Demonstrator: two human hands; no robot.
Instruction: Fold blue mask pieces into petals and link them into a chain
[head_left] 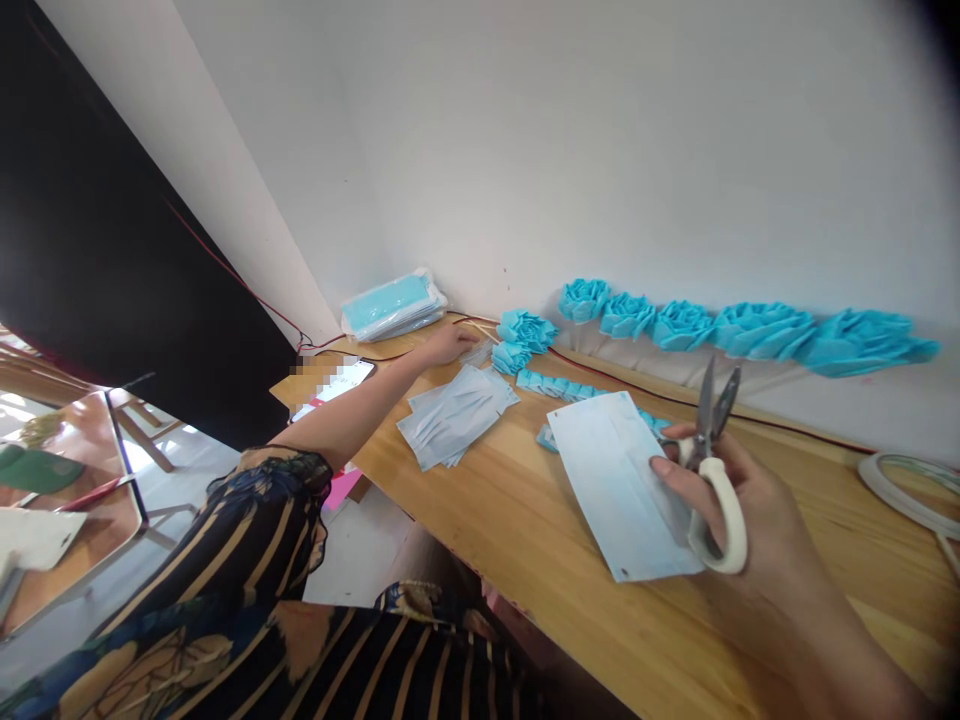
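1. Pale blue sheets lie in an overlapping pile (454, 415) on the wooden table (510, 545).
2. Right of the pile, the right hand (765, 510) grips scissors (703, 440) with white handles; their 2 blades point up and stand slightly apart.
3. That same hand also holds a single pale sheet (615, 480), which hangs tilted between the scissors and the pile.
4. Just beyond the pile, the left hand (450, 345) reaches in beside some clear plastic (478, 352); I cannot tell whether its fingers are closed on anything.
5. Beyond the pile and slightly to its right sit 2 bright blue flowers (525, 328), touching each other, with a strip of small folded pieces (559, 387) running off to their right.
6. Farther right of the pile, a row of 5 blue flowers (682, 325) stands along the pale wall (480, 150).
7. Left of the pile, past the forearm, lies a phone (345, 385), partly blurred.
8. Beyond the pile, to its left, a clear packet (394, 305) holds flat blue items.
9. Far right of the pile lies a white ring (870, 480).
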